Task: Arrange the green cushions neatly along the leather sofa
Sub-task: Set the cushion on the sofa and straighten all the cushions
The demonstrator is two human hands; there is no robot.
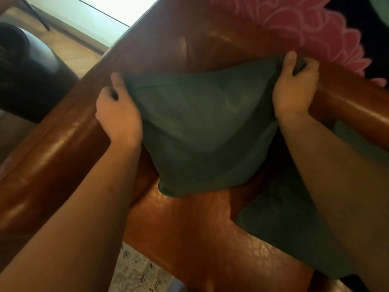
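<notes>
Fingers of right hand curl into the top right corner of a green cushion, bunching its soft matte fabric. Left hand pinches the opposite top corner, thumb on the front face. Cushion stands tilted between both hands, against the glossy brown leather sofa. Second green cushion lies flat under the right forearm. Pink patterned fabric beyond the right fingers. Both forearms bare, extended forward.
</notes>
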